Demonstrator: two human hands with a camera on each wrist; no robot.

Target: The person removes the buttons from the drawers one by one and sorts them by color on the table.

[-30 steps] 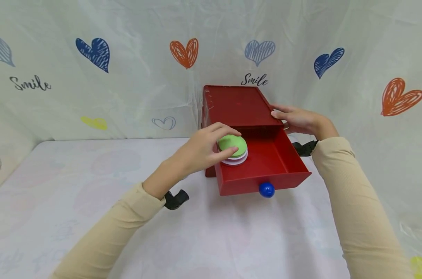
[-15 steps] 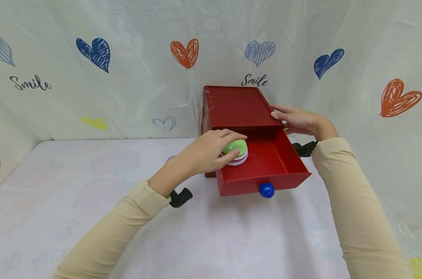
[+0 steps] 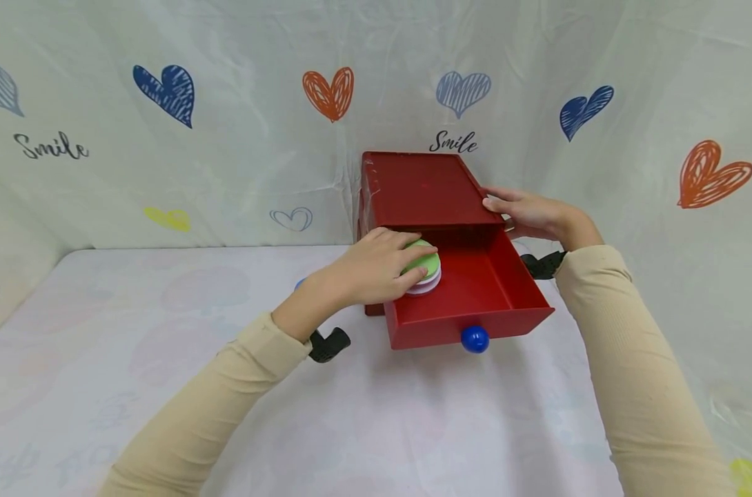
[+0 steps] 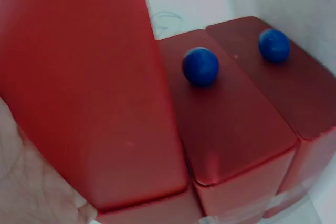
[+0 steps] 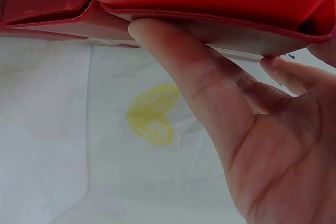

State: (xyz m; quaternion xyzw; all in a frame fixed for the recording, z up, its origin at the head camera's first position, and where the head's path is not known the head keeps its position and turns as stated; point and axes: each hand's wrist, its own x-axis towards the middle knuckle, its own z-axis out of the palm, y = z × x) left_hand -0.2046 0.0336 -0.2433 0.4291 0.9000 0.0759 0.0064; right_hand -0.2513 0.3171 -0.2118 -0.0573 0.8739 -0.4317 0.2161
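In the head view my left hand point(image 3: 379, 266) reaches over the near left corner of a pulled-out red drawer point(image 3: 475, 279). Its fingers and thumb grip a short round stack point(image 3: 427, 263), light green on top with white rims below, that sits inside the drawer. The palm hides the stack's left part. My right hand point(image 3: 540, 217) rests on the right side of the red drawer cabinet point(image 3: 422, 190), thumb at the top edge. In the right wrist view its straight fingers point(image 5: 178, 66) press the side wall. A blue round knob point(image 3: 475, 339) is on the drawer front.
In the left wrist view two closed drawers with blue knobs, one knob point(image 4: 200, 66) nearer and another knob point(image 4: 274, 45) farther, lie below the open one. A white patterned cloth covers the table point(image 3: 165, 359); a wall sheet point(image 3: 239, 159) with printed hearts hangs close behind the cabinet.
My left hand has moved slightly right, and its fingers have come down onto the green-topped stack. The stack, the drawer and my right hand have stayed in place.
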